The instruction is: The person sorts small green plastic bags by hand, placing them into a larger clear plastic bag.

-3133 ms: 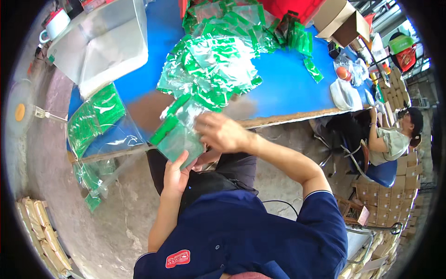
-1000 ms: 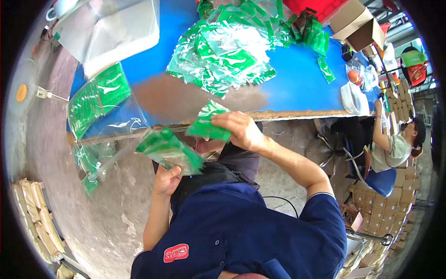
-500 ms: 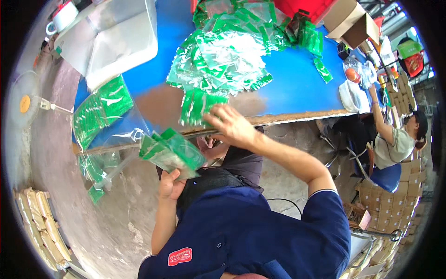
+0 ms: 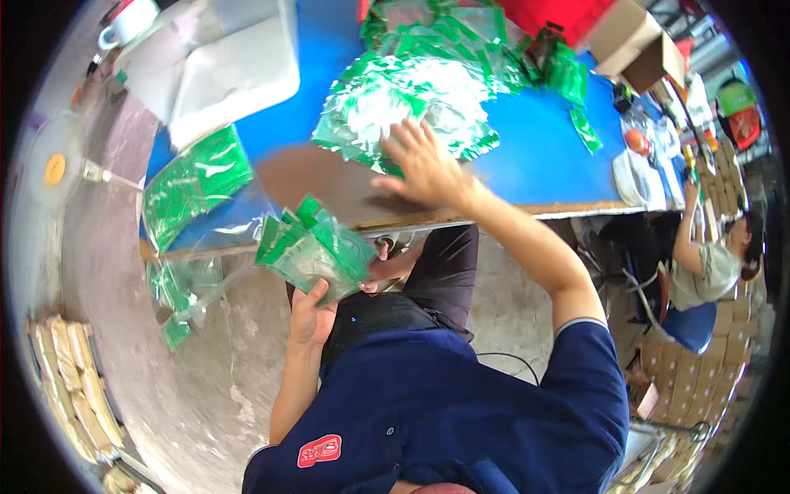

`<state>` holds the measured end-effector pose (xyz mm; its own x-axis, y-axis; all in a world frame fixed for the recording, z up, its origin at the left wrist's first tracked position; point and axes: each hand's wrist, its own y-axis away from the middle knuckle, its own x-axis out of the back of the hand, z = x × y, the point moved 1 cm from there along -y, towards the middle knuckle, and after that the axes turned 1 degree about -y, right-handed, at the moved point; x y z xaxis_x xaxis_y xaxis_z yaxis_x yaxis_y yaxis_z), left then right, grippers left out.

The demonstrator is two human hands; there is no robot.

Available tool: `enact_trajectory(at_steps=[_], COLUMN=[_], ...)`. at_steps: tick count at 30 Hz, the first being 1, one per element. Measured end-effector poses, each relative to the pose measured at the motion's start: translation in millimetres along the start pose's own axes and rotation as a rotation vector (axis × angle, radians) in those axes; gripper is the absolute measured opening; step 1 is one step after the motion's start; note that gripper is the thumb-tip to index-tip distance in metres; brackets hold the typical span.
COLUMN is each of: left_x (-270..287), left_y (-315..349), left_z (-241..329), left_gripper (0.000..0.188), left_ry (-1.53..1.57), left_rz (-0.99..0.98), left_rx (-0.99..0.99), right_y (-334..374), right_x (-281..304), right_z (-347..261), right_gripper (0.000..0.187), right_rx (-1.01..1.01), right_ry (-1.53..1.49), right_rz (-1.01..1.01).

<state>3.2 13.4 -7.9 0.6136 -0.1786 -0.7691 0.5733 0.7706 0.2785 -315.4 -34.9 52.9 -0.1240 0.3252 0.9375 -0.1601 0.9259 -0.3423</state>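
My left hand (image 4: 314, 317) is closed on a fanned bundle of green-and-clear plastic packets (image 4: 317, 255), held just off the table's front edge. The thumb lies on top of the bundle. My right hand (image 4: 428, 169) reaches over the near edge of a big heap of shiny green-and-clear packets (image 4: 403, 90), its fingers spread and slightly blurred. Nothing shows in its grasp, and whether its fingertips touch the heap I cannot tell. To the left, a large clear bag (image 4: 197, 185) with green packets in it lies at the table corner, partly hanging over the edge.
A translucent plastic bin (image 4: 239, 82) stands at the back left beside a white mug (image 4: 129, 23). At the back right are a red container (image 4: 559, 18) and an open cardboard box (image 4: 638, 49). Another person (image 4: 708, 267) sits at the right. A fan (image 4: 56, 169) stands left.
My right hand has moved away from the table's front edge, up to the heap. The packets that lay under it at the edge are gone from there. My left hand still holds its bundle.
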Motion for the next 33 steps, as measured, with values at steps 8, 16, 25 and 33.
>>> enact_trajectory(at_steps=[8,16,25,33], left_x=[-14,37,-28,-31], left_y=[-10,-6,-26,-19], left_z=[-3,2,1,-10], left_gripper=[0.049,0.064,0.052,0.052], left_ry=[-0.069,0.101,-0.113,-0.282], left_rz=[0.103,-0.018,-0.113,-0.129], left_rx=[0.081,0.057,0.085,0.161], right_y=[-27,59,59,43], right_x=[23,20,18,19], right_z=[-22,-39,-86,-51], right_gripper=[0.056,0.045,0.034,0.053], right_rx=[-0.208,0.253,-0.769,-0.786], right_ry=[-0.413,-0.372,-1.485,-1.322], right_rz=[0.088,0.076,0.02,-0.253])
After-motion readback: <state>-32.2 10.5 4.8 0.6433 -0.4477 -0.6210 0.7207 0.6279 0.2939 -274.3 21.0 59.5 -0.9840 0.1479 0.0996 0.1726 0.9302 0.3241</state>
